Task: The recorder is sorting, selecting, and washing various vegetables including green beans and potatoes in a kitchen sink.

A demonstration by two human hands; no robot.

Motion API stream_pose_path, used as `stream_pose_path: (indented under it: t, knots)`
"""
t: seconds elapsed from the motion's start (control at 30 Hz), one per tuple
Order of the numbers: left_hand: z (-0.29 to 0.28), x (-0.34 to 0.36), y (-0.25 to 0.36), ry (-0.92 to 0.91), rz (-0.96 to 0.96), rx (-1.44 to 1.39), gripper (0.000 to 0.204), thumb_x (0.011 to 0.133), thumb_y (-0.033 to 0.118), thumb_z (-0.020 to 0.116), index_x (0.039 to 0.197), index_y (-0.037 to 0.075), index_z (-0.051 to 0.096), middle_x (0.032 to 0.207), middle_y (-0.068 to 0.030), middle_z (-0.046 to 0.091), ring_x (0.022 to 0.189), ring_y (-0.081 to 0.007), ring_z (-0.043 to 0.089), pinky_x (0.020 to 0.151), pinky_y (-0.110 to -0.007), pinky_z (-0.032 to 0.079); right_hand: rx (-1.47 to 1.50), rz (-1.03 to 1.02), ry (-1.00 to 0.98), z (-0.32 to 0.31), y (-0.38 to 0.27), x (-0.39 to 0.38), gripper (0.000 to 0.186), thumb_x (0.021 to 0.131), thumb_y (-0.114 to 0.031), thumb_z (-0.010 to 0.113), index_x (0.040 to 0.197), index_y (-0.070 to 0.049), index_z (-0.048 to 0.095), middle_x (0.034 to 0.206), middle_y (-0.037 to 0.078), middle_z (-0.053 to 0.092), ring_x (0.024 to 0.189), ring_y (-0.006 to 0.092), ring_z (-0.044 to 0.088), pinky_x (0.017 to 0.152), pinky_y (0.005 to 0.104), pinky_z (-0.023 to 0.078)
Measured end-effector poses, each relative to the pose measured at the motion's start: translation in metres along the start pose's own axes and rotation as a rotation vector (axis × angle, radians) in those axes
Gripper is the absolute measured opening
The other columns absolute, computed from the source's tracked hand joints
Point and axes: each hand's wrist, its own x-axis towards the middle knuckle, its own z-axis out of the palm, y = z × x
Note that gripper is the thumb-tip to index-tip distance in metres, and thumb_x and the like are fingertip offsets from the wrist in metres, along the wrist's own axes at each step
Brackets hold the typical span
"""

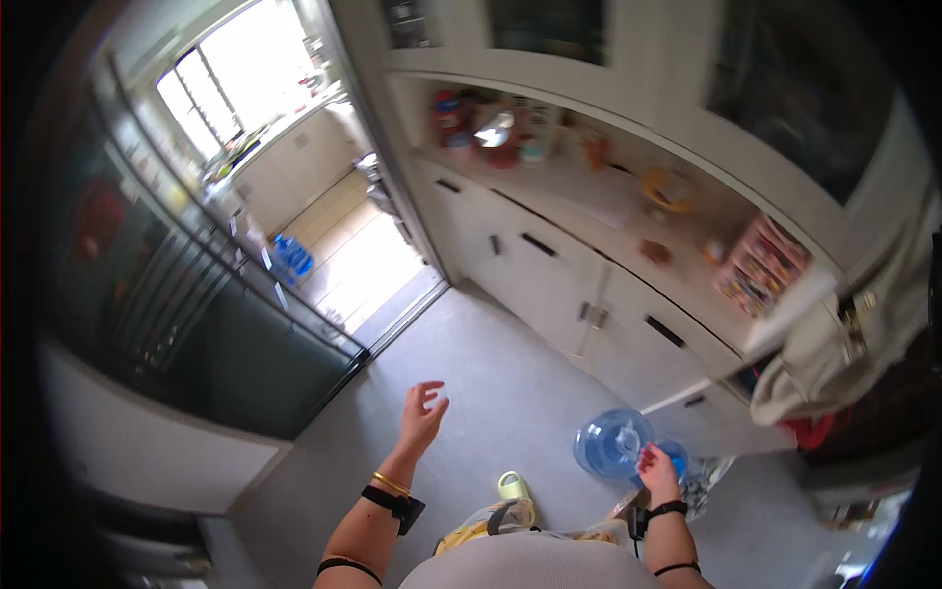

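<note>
My left hand (pixel 424 417) is held out over the grey floor with its fingers apart and nothing in it. At the right my right hand (pixel 656 468) hangs in front of a large clear blue water jug (pixel 606 442), which it partly covers in view. The fingers of that hand are loosely bent, and I see nothing held in them. Whether it touches the jug I cannot tell. The jug is on the floor beside the white cabinet (pixel 638 363).
Open shelving in the cabinet holds small items and a pink rack (pixel 760 265). A dark glass sliding door (pixel 216 324) stands at the left, by a doorway into a kitchen with another blue jug (pixel 292 257). A pale bag (pixel 824 353) hangs at the right.
</note>
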Motion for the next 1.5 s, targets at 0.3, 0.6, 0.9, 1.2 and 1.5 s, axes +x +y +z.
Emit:
stream_pose_path:
  t: [0.3, 0.6, 0.9, 1.2, 1.5]
  knots:
    - [-0.176, 0.112, -0.015, 0.347, -0.022, -0.184, 0.029, 0.083, 0.015, 0.059, 0.110, 0.008, 0.052, 0.114, -0.0065, 0.049, 0.102, -0.0188, 0.052, 0.079, -0.030, 0.045, -0.606, -0.032, -0.576, 0.413, 0.058, 0.001, 0.015, 0.088, -0.018, 0.051, 0.097, -0.008, 0.059, 0.082, 0.005, 0.062, 0.069, 0.0116, 0.057, 0.064, 0.0251, 0.046]
    - [-0.270, 0.313, -0.060, 0.434, -0.024, -0.202, 0.029, 0.083, 0.013, 0.058, 0.109, 0.005, 0.053, 0.112, -0.0087, 0.050, 0.100, -0.0197, 0.053, 0.080, -0.030, 0.045, -0.725, -0.081, -0.725, 0.695, 0.124, 0.096, 0.016, 0.089, -0.017, 0.049, 0.097, -0.008, 0.059, 0.083, 0.004, 0.063, 0.070, 0.0098, 0.056, 0.065, 0.0235, 0.046]
    - [-0.384, 0.499, -0.060, 0.613, -0.059, -0.319, 0.024, 0.084, 0.009, 0.055, 0.107, 0.003, 0.055, 0.104, -0.0066, 0.058, 0.091, -0.0145, 0.057, 0.075, -0.026, 0.046, -1.160, -0.185, -0.968, 1.028, 0.229, 0.105, 0.016, 0.088, -0.019, 0.052, 0.097, -0.009, 0.060, 0.084, 0.002, 0.063, 0.070, 0.0085, 0.056, 0.064, 0.0221, 0.043]
    - [-0.537, 0.717, -0.098, 0.854, -0.016, -0.329, 0.025, 0.083, 0.006, 0.053, 0.107, 0.002, 0.054, 0.105, -0.0076, 0.058, 0.093, -0.0162, 0.055, 0.081, -0.028, 0.044, -1.232, -0.380, -1.146, 1.304, 0.318, 0.167, 0.016, 0.088, -0.018, 0.052, 0.097, -0.006, 0.059, 0.083, 0.003, 0.062, 0.070, 0.0087, 0.057, 0.063, 0.0212, 0.044]
    - [-0.676, 0.878, -0.122, 1.016, 0.084, -0.360, 0.023, 0.083, 0.004, 0.053, 0.106, 0.002, 0.055, 0.103, -0.0060, 0.056, 0.092, -0.0135, 0.053, 0.083, -0.026, 0.043, -0.972, -0.436, -1.043, 1.545, 0.361, 0.274, 0.014, 0.087, -0.016, 0.050, 0.095, -0.010, 0.060, 0.078, 0.002, 0.063, 0.064, 0.0081, 0.057, 0.058, 0.0221, 0.044]
